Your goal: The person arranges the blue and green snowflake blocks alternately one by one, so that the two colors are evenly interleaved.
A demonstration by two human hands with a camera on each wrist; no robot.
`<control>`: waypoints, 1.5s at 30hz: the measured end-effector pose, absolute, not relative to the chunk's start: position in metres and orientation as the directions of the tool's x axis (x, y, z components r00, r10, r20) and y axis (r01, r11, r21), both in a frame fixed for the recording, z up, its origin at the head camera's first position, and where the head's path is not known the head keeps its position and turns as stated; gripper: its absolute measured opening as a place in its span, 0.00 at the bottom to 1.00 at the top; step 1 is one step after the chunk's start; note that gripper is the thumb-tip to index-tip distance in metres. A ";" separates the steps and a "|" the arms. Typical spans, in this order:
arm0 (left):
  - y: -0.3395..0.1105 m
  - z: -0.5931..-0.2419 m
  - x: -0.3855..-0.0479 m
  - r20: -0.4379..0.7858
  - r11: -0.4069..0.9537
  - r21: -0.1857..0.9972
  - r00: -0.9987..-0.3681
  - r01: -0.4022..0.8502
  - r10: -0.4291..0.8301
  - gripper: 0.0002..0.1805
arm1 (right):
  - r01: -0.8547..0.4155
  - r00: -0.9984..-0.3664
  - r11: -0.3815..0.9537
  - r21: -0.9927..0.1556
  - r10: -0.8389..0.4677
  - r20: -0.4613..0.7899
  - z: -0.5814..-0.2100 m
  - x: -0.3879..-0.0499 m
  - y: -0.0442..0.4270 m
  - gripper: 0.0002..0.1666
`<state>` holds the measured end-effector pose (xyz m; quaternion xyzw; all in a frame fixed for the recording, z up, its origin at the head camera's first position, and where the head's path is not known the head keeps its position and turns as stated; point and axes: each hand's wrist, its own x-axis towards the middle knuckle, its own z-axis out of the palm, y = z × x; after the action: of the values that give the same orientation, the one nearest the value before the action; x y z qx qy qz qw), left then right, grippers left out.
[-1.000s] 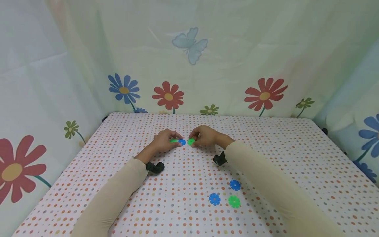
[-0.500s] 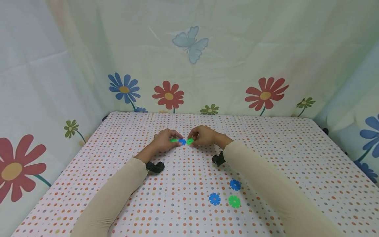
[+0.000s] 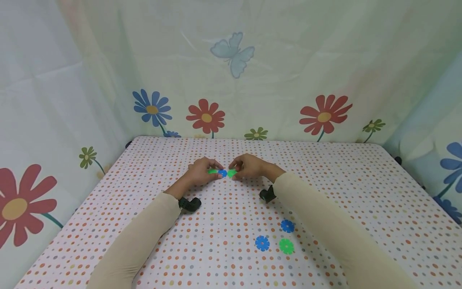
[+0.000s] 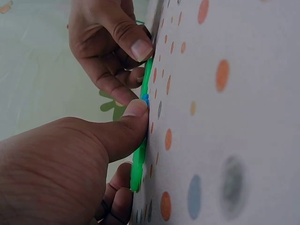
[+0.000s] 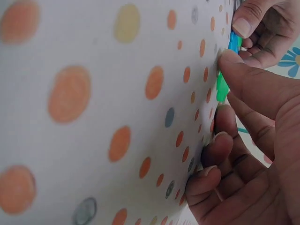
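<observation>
Over the far middle of the table, my left hand (image 3: pixel 200 171) pinches a small blue notched interlocking disc (image 3: pixel 222 173) between thumb and fingers. A green disc (image 3: pixel 212 171) extends from the blue one under that hand, partly covered by it. Facing it, my right hand (image 3: pixel 250 165) pinches another green notched disc (image 3: pixel 231 173) by its right side. In the left wrist view, this right-hand green disc (image 4: pixel 147 77) meets the blue disc (image 4: pixel 145 99) edge to edge, low over the tabletop. My left thumb hides much of the blue disc; whether the notches interlock I cannot tell.
Nearer on the dotted tablecloth (image 3: pixel 202 249) lie two blue discs, one (image 3: pixel 287 226) by my right sleeve and one (image 3: pixel 262 243) further left, plus a loose green disc (image 3: pixel 286 246). A flowered curtain (image 3: pixel 281 72) stands behind the table's far edge.
My right hand has shifted slightly left, bringing its green disc from a small gap up to the blue disc's edge. My left hand has stayed almost still.
</observation>
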<state>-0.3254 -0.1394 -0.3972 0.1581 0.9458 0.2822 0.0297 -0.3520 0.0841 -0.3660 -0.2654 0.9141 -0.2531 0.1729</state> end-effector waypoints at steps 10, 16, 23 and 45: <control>-0.138 -0.396 -0.324 0.039 0.781 0.553 -0.946 0.289 0.323 0.15 | -0.413 -0.793 0.712 -0.568 -0.588 -0.161 -0.365 -0.349 0.087 0.17; -0.140 -0.396 -0.324 0.035 0.781 0.561 -0.950 0.276 0.311 0.15 | -0.401 -0.794 0.717 -0.570 -0.583 -0.175 -0.364 -0.350 0.084 0.19; -0.139 -0.397 -0.326 0.028 0.782 0.567 -0.955 0.258 0.295 0.15 | -0.385 -0.805 0.762 -0.520 -0.553 -0.214 -0.360 -0.339 0.079 0.28; -0.117 -0.380 -0.317 0.038 0.761 0.586 -0.947 0.279 0.318 0.22 | -0.534 -0.786 0.632 -0.561 -0.616 0.054 -0.347 -0.168 0.178 0.18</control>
<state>-0.3169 -0.1169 -0.3799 0.1591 0.9378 0.3068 0.0320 -0.1676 0.1776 -0.3470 -0.3192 0.9006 -0.2862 0.0712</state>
